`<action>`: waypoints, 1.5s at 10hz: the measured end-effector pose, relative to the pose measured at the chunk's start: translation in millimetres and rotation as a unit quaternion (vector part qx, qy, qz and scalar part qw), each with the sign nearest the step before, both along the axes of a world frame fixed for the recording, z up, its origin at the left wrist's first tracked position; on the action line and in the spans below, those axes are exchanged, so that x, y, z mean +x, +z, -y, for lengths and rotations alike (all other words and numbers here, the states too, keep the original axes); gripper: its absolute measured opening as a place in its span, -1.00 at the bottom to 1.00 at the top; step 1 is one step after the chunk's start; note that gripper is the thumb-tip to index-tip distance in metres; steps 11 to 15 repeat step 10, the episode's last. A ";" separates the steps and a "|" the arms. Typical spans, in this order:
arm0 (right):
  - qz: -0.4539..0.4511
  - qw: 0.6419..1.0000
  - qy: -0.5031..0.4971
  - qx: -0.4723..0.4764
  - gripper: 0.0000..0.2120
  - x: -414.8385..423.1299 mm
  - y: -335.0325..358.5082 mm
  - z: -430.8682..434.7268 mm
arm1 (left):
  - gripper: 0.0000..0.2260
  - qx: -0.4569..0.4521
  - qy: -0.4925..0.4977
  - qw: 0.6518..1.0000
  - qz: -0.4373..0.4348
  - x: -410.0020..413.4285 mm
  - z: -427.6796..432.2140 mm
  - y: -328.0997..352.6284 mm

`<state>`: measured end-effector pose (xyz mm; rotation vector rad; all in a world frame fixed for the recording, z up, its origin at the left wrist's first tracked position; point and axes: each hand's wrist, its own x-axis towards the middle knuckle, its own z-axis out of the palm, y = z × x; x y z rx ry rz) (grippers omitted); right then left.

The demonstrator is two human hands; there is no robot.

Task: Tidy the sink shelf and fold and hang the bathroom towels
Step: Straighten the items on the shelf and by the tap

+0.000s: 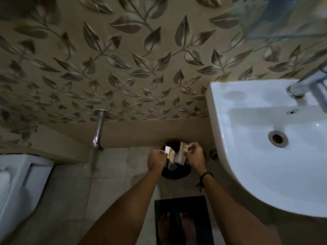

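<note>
My left hand and my right hand are stretched down over a small black bin on the floor by the wall. Between them they hold a white and yellow wrapper, each hand gripping one end. The wrapper looks torn or crumpled in the middle and hangs just above the bin's opening. A dark band circles my right wrist. The glass sink shelf shows only as a blurred edge at the top right. No towels are in view.
A white washbasin with a chrome tap fills the right side. A white toilet stands at the left edge. A chrome spout sticks out of the leaf-patterned wall. My bare feet stand on a dark mat.
</note>
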<state>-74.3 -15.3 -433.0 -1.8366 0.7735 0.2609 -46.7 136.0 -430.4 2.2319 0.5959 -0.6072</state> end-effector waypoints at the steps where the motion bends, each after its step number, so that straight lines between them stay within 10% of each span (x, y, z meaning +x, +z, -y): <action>1: -0.038 0.996 -0.029 0.080 -0.76 12.9 -61.8 2.3 | -0.83 -0.019 0.009 1.000 -0.006 12.7 5.7 -52.9; 7: -0.143 0.976 -0.101 0.131 -0.81 16.3 -246.6 9.4 | -0.82 -0.109 0.050 0.985 -0.123 33.1 -2.6 -172.9; 15: -0.093 0.981 -0.108 0.132 -0.78 36.6 -206.4 3.0 | -0.76 -0.138 0.038 0.983 -0.112 40.2 3.4 -154.3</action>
